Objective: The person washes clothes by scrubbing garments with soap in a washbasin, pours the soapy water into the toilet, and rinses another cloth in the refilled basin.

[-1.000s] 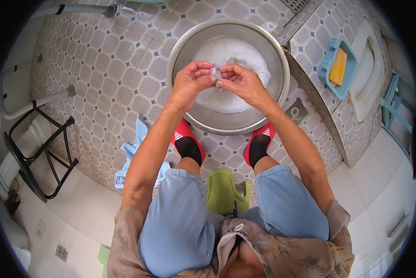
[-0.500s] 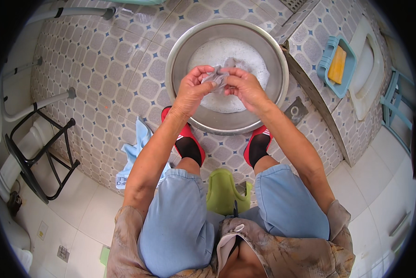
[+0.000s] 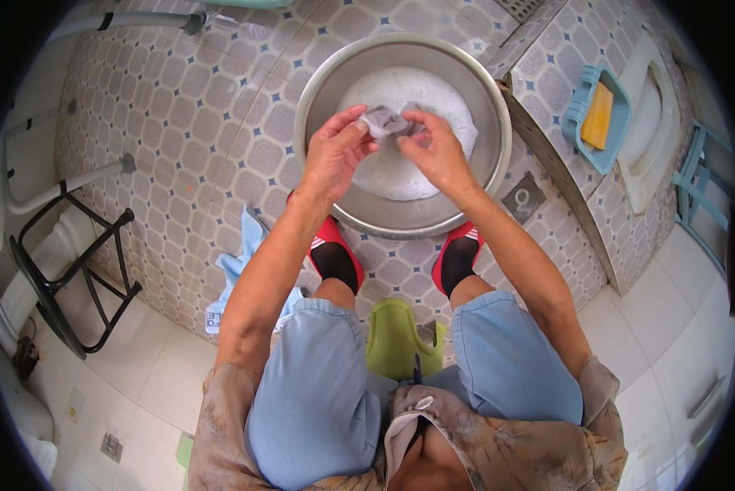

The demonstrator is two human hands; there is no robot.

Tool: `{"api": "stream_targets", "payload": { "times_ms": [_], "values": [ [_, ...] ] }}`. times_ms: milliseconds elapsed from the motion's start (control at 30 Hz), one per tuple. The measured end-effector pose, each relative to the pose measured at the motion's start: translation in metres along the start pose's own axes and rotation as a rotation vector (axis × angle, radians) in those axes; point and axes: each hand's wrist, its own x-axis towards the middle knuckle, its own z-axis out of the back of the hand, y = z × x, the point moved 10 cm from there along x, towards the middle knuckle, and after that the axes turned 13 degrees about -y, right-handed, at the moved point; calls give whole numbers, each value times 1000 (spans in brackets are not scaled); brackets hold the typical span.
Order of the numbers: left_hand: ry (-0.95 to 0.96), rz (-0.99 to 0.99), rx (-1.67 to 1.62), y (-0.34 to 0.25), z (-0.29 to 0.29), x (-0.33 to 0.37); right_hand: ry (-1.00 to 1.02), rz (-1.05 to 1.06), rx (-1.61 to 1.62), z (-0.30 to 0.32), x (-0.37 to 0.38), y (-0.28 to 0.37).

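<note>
Presently, findings as follows.
Item in hand: small grey wet cloth (image 3: 386, 123), bunched, held above the suds and clear of the water.
Left hand (image 3: 335, 155): fingers closed on the cloth's left end, thumb pressed on top.
Right hand (image 3: 435, 151): fingers pinched on the cloth's right end, the two hands nearly touching.
Change noted: a second ago the hands sat closer to the basin's near rim; they now hold the cloth nearer the basin's middle, with more of it showing between them. Judged as rubbing or wringing in progress, not finished.
Basin (image 3: 474, 200): round metal, on the tiled floor between the feet; holds white soapy water (image 3: 441, 102), foam covering most of the bottom.
Blue tray (image 3: 582, 106): on the tiled ledge to the right, well apart; holds one orange-yellow bar (image 3: 599, 116).
Near the left knee: light blue cloth (image 3: 241, 262) lying on the floor.
Under the person: green stool (image 3: 394, 340).
Far left: black metal stand (image 3: 65, 286).
</note>
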Motion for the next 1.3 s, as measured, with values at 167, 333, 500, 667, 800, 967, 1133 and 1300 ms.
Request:
{"api": "stream_targets", "payload": {
  "times_ms": [167, 333, 500, 667, 800, 967, 1133, 1300],
  "values": [
    [73, -311, 438, -5, -13, -2, 25, 226, -191, -16, -8, 29],
    [-78, -671, 989, -18, -26, -19, 42, 135, -189, -4, -2, 5],
    [-193, -606, 1121, -29, 2, -13, 257, 62, 39, -36, -23, 19],
    [-242, -459, 504, 5, 18, 12, 100, 243, -413, -18, -2, -3],
    [-301, -439, 435, -9, 11, 2, 69, 198, -743, -24, 9, -3],
    [-17, -243, 212, -2, -14, -11, 62, 38, -441, -11, 22, -13],
    [-254, -608, 1043, -20, 2, -1, 64, -286, 344, -15, 10, 13],
    [-359, -455, 1054, -13, 21, 23, 164, 284, -354, -37, -22, 61]
  ]
}}
